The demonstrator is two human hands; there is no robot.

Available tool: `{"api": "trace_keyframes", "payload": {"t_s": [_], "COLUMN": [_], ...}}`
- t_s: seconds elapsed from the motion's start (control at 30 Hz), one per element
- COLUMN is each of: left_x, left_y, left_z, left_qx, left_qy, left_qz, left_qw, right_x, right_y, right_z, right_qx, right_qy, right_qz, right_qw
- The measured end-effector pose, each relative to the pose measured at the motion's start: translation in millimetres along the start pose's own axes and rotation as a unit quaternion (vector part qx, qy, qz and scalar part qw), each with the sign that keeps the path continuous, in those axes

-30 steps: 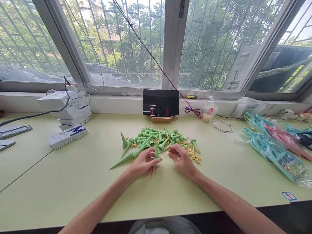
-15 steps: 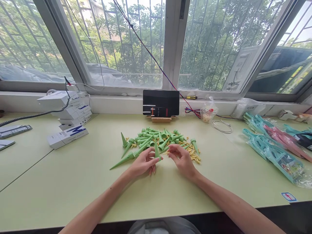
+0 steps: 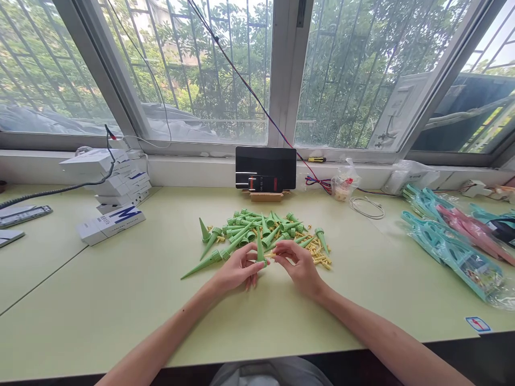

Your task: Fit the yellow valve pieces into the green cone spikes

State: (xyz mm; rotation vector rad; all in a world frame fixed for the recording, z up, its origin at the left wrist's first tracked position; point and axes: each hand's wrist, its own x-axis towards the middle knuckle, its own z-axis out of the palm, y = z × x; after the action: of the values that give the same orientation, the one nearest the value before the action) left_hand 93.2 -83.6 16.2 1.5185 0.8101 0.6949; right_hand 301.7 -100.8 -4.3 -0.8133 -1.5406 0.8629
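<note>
Between the thumb and fingers of my left hand point(image 3: 240, 268) is a green plastic watering spike point(image 3: 259, 247), its point turned up and its wide end low. My right hand point(image 3: 296, 262) pinches a small yellow tube point(image 3: 272, 255) close to the spike's lower right side; whether the two touch I cannot tell. Just beyond my hands lies a heap of green spikes point(image 3: 241, 228), and small yellow tubes point(image 3: 322, 260) are scattered at its right side and among it. One long spike point(image 3: 203, 266) lies to the left of my left hand.
A black tablet point(image 3: 265, 163) leans on a small cardboard stand at the back. White boxes point(image 3: 120, 185) are stacked at left. Bagged teal items point(image 3: 450, 257) lie at right, near a coiled white cable point(image 3: 367, 209) and a plastic bag point(image 3: 345, 182).
My right hand has moved slightly left, bringing the yellow tube closer to the green spike. My left hand keeps its hold, and the spike stands a little more upright.
</note>
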Motion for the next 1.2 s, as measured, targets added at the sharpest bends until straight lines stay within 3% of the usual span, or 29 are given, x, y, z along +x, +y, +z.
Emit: {"api": "trace_keyframes", "payload": {"t_s": [1.2], "left_x": [0.0], "left_y": [-3.9], "left_z": [0.8], "left_qx": [0.039], "left_qy": [-0.004], "left_qz": [0.015], "left_qw": [0.999], "right_x": [-1.5], "right_y": [3.3], "right_z": [1.2], "right_qx": [-0.077], "right_qy": [-0.038], "right_qz": [-0.021], "right_qw": [0.996]}}
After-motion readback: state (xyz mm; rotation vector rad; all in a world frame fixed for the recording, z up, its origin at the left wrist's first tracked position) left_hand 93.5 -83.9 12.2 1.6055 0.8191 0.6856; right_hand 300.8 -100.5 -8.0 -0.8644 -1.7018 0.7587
